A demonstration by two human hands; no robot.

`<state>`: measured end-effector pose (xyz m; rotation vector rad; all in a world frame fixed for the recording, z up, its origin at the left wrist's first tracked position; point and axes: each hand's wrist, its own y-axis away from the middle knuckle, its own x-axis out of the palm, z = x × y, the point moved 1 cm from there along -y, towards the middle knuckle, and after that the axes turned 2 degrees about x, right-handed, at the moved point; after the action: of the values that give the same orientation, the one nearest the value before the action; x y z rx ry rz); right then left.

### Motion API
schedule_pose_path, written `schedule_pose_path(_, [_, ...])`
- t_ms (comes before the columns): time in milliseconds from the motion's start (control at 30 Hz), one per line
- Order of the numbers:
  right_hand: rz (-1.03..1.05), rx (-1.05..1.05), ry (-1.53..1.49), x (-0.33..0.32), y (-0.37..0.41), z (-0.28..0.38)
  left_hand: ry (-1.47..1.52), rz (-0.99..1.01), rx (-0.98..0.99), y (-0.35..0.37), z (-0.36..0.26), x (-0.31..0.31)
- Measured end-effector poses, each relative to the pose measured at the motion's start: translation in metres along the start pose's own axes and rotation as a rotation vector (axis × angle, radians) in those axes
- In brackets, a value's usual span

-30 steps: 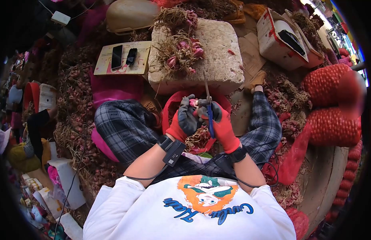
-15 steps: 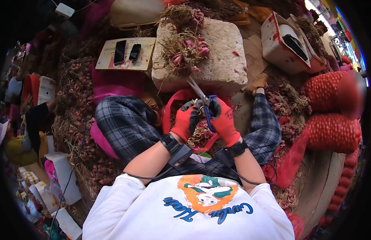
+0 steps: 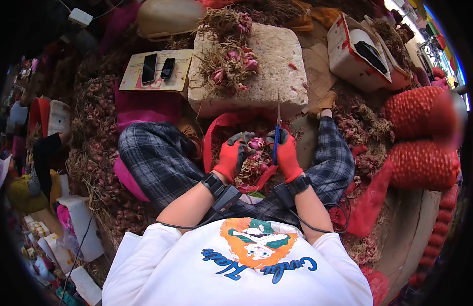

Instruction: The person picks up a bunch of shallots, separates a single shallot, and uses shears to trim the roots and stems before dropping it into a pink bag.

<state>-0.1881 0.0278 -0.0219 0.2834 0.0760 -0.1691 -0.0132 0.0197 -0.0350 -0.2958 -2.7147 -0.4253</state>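
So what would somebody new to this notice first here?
Probably the bright red gloves at the centre, the right one holding blue-handled metal scissors. After that, bulging red mesh sacks on the right, and pink bulbs with dry stalks on the pale, pitted block ahead.

Fisheye distortion curves the edges into black corners. Bright light glares at upper right; the left side is dim. The white shirt (image 3: pixel 236 270) is brightly lit, and a blurred patch covers part of the red net sack (image 3: pixel 412 113).

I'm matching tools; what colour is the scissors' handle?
The scissors' handle is blue, clearest in the head view.
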Motion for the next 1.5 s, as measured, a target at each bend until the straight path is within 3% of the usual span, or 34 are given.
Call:
schedule_pose_path(33, [0.021, 0.048, -0.088, -0.001, 0.002, 0.005, 0.205, -0.075, -0.167, 0.003, -0.006, 0.003])
schedule_pose_path(100, [0.067, 0.153, -0.264, -0.004, 0.013, 0.019, 0.068, -0.032, -0.101, 0.007, -0.015, 0.006])
schedule_pose_path(200, [0.185, -0.024, -0.198, 0.008, 0.020, 0.027, -0.148, 0.079, 0.071, 0.005, 0.000, 0.002])
schedule_pose_path(267, [0.222, 0.009, -0.357, 0.006, 0.023, 0.025, -0.175, 0.113, 0.097, 0.002, 0.012, -0.003])
schedule_pose_path(300, [0.240, 0.025, -0.441, 0.007, 0.024, 0.023, -0.127, 0.100, 0.048, 0.006, -0.003, 0.003])
schedule_pose_path(333, [0.409, 0.250, -0.771, 0.003, 0.018, 0.010, -0.077, 0.086, 0.001, 0.007, -0.012, 0.007])
schedule_pose_path(433, [0.547, 0.497, -1.243, 0.012, 0.021, -0.025, 0.600, 0.024, -0.046, -0.003, -0.015, 0.005])
schedule_pose_path(467, [0.524, 0.424, -1.076, 0.009, 0.022, -0.030, 0.832, 0.007, -0.056, -0.009, -0.017, 0.004])
schedule_pose_path(500, [0.497, 0.359, -0.905, 0.007, 0.024, -0.029, 0.807, 0.045, -0.053, -0.013, -0.021, 0.002])
schedule_pose_path(567, [0.201, 0.308, -0.462, 0.001, 0.041, 0.011, 0.761, 0.113, -0.056, -0.014, -0.025, -0.005])
schedule_pose_path(600, [0.190, 0.267, -0.269, -0.002, 0.039, 0.023, 0.757, 0.180, -0.030, -0.016, -0.030, 0.000])
schedule_pose_path(700, [0.118, -0.285, 0.334, -0.002, 0.044, 0.042, 0.322, 0.007, 0.084, 0.001, -0.047, 0.010])
schedule_pose_path(833, [0.005, -0.191, 0.619, 0.005, 0.067, 0.052, 0.237, -0.209, 0.124, 0.006, -0.063, 0.015])
schedule_pose_path(967, [-0.025, -0.168, 0.686, 0.012, 0.074, 0.050, 0.285, -0.108, 0.129, 0.000, -0.052, 0.005])
schedule_pose_path(1100, [-0.025, -0.148, 0.665, 0.017, 0.074, 0.050, 0.289, -0.237, 0.088, 0.001, -0.049, 0.016])
schedule_pose_path(1200, [-0.011, -0.149, 0.623, 0.019, 0.074, 0.048, 0.261, -0.178, 0.069, -0.002, -0.045, 0.008])
schedule_pose_path(1300, [0.039, -0.191, 0.596, 0.011, 0.075, 0.050, 0.437, -0.147, 0.050, -0.010, -0.035, 0.004])
schedule_pose_path(1367, [0.165, -0.193, 0.483, 0.002, 0.074, 0.045, 0.439, -0.042, 0.032, -0.014, -0.034, -0.001])
schedule_pose_path(1500, [0.187, -0.164, 0.385, -0.010, 0.078, 0.072, 0.493, 0.257, -0.075, -0.015, -0.045, -0.006])
